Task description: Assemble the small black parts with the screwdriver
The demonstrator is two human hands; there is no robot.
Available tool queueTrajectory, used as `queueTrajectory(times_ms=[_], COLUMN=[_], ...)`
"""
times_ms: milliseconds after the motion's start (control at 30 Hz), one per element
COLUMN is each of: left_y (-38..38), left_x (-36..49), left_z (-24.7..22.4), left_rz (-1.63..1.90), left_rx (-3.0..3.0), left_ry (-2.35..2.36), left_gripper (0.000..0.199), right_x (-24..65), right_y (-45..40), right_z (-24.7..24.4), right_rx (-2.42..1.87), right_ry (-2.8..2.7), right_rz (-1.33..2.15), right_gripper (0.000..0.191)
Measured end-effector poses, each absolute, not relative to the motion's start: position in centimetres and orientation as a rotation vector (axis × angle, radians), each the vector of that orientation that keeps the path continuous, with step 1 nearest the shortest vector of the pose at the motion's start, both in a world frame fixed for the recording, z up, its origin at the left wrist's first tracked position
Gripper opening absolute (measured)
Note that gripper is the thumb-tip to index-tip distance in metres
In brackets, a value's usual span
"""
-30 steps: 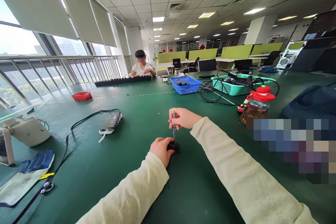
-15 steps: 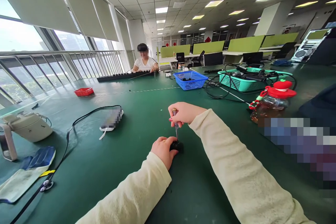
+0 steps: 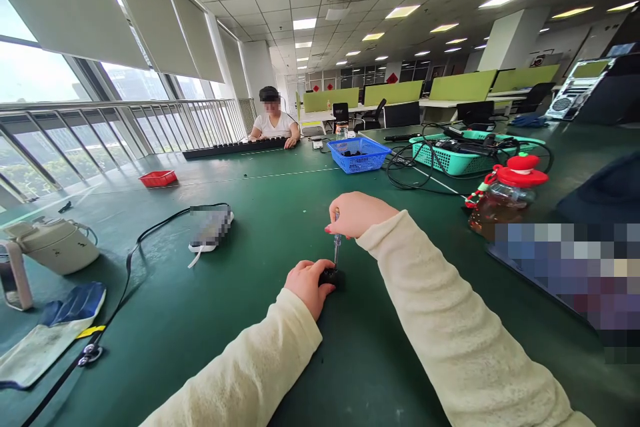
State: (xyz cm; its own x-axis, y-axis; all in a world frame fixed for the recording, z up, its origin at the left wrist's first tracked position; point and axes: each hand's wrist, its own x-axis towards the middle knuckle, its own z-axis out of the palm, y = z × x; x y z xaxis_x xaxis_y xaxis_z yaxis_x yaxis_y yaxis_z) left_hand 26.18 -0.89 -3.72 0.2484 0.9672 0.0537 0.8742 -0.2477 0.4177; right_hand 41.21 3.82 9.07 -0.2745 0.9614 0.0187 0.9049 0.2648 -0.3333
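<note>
On the green table, my left hand [image 3: 309,283] grips a small black part [image 3: 334,277] between thumb and fingers, holding it against the tabletop. What kind of part it is, I cannot make out. Above it, my right hand [image 3: 357,213] is closed around the handle of a screwdriver [image 3: 337,247]. The screwdriver stands nearly upright, its handle mostly covered by my fingers. Its shaft points down into the black part, where the tip is hidden.
A blue basket [image 3: 361,161] and a green basket [image 3: 460,159] of cables stand ahead. A red-lidded jar [image 3: 505,203] is at right; a phone [image 3: 213,230], a beige cup [image 3: 60,247] and a red tray [image 3: 158,179] lie left. Across the table sits a person [image 3: 274,121].
My right hand has turned about the screwdriver, hiding more of its handle. My left hand stays on the black part. The view has shifted slightly.
</note>
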Motion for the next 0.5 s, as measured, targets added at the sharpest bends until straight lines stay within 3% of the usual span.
queueTrajectory(times_ms=[500], left_y=[-0.8], left_x=[26.1], left_z=[-3.9], left_rz=[0.416], left_rx=[2.229], left_ry=[1.761], left_gripper=[0.041], right_x=[40.6], right_y=[4.6], right_z=[7.9], right_rx=[-1.813], right_ry=[-2.31], right_rz=[0.157], right_gripper=[0.01])
